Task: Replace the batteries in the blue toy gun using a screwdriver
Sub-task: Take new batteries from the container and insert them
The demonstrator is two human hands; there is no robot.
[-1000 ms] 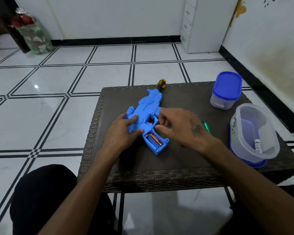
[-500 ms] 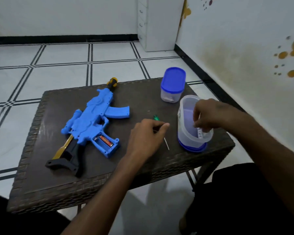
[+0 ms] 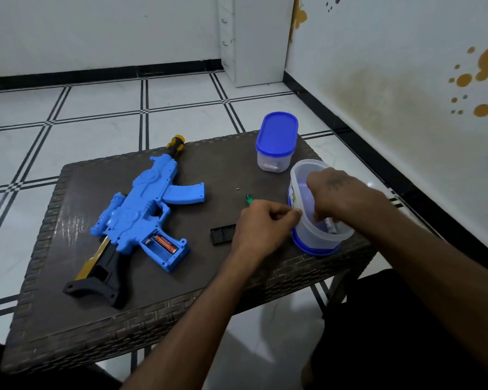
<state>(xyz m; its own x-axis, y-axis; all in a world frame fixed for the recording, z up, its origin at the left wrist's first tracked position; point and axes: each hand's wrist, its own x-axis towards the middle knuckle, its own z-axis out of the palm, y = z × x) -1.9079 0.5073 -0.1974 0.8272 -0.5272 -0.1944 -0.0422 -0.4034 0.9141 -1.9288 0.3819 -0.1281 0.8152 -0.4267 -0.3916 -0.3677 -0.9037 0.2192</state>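
The blue toy gun (image 3: 141, 209) lies on the left of the brown wicker table (image 3: 158, 299). Its grip compartment is uncovered, with one orange battery (image 3: 165, 243) inside. The black compartment cover (image 3: 222, 234) lies to its right. My right hand (image 3: 338, 195) reaches down into the open clear container (image 3: 313, 237), fingertips pinching a battery (image 3: 331, 228) at the bottom. My left hand (image 3: 265, 226) rests beside that container with fingers curled and the thumb tip against its wall; I see nothing in it. It covers most of the green screwdriver (image 3: 249, 199).
A closed clear container with a blue lid (image 3: 276, 136) stands at the table's far right. A tiny screw (image 3: 237, 188) lies near the screwdriver. A wall runs close along the right, and a white cabinet (image 3: 254, 38) stands behind on the tiled floor.
Both hands left the gun and moved right. The right hand went into the open container; the left hand slid up against its wall. The black cover now shows on the table.
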